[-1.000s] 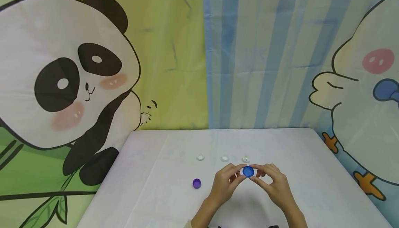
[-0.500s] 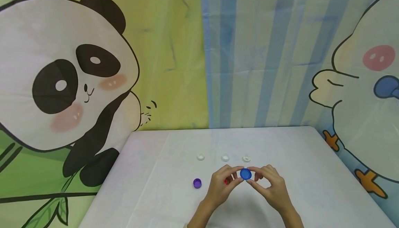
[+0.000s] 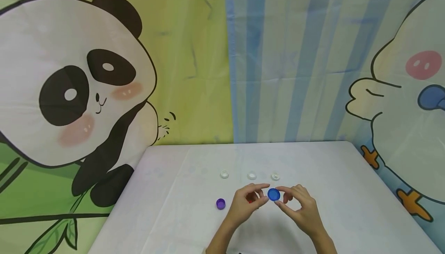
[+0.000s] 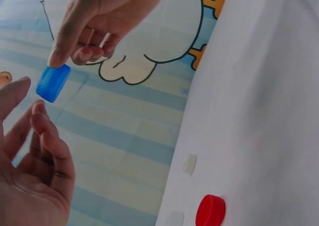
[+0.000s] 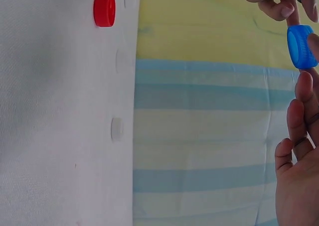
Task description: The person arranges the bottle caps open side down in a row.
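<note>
A ridged blue bottle cap (image 3: 274, 194) is raised over the table, its round face turned to the head camera. My right hand (image 3: 301, 207) pinches it by the edge between thumb and index finger. My left hand (image 3: 245, 204) is just to the cap's left, thumb and index finger spread apart. In the left wrist view a gap shows between the blue cap (image 4: 53, 84) and the fingertips of my left hand (image 4: 40, 181). A red bottle cap (image 5: 104, 10) lies on the table; in the head view my left fingers mostly hide it.
A purple bottle cap (image 3: 220, 204) lies left of my left hand. Beyond the hands, three whitish caps form a row: a left one (image 3: 224, 174), a middle one (image 3: 252, 175) and a right one (image 3: 275, 176). Cartoon-printed curtains (image 3: 194, 61) hang behind the white table (image 3: 180, 223).
Both hands held the blue cap at first; it shifted slightly left and down, and the left fingers have now let go and drawn back a little. The red cap has come partly into sight.
</note>
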Demonstrator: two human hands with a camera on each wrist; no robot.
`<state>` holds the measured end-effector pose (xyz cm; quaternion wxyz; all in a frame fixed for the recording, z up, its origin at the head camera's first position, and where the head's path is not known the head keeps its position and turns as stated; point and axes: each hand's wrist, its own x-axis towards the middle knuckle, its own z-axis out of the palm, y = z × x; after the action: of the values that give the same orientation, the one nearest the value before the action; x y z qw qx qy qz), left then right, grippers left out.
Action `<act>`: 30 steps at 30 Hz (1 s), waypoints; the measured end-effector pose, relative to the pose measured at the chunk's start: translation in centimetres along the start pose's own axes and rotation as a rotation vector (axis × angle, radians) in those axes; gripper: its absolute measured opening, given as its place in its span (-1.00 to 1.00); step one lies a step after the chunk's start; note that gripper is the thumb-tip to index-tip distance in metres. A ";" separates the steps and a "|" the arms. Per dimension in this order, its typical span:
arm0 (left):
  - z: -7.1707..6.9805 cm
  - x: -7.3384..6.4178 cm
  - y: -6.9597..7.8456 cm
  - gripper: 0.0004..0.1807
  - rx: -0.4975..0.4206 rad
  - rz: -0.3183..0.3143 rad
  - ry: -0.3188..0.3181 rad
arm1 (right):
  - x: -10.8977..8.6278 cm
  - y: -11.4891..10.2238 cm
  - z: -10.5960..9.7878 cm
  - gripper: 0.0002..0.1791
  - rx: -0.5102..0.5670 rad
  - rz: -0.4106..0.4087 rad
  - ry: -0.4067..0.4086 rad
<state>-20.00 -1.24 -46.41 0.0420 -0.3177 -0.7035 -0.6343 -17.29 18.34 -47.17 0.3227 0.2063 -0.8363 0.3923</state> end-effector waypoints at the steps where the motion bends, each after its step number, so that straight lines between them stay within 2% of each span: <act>1: 0.0 0.1 -0.4 -0.69 -0.029 -0.032 0.001 | 0.0 0.0 0.0 -0.53 0.002 -0.002 0.002; 4: 0.1 0.3 -1.6 -0.71 -0.090 -0.156 0.001 | 0.0 0.2 0.1 -0.53 0.000 -0.005 0.010; 6: 0.2 0.4 -2.0 -0.72 -0.081 -0.234 0.000 | -0.2 0.7 0.3 -0.52 0.010 -0.017 0.014; 10: 0.3 0.4 -1.8 -0.74 -0.087 -0.317 -0.006 | -0.1 0.9 0.6 -0.51 0.038 -0.065 0.036; 14: 0.2 0.4 -0.5 -0.73 -0.100 -0.345 0.003 | -0.2 0.9 0.8 -0.50 0.046 -0.095 0.050; 18: 0.1 0.4 0.4 -0.73 -0.107 -0.360 0.019 | -0.4 1.1 0.8 -0.53 0.030 -0.048 0.023; 22: 0.1 0.4 0.5 -0.75 -0.107 -0.368 0.035 | -0.6 1.2 0.8 -0.54 0.001 0.003 -0.009; 30: 0.3 0.3 -0.5 -0.75 -0.084 -0.347 0.038 | -0.6 1.8 1.4 -0.50 0.034 -0.089 0.043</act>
<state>-20.42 -0.85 -46.73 -0.0679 -0.1810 -0.7196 -0.6669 -18.45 18.36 -49.22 0.3542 0.2400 -0.8125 0.3959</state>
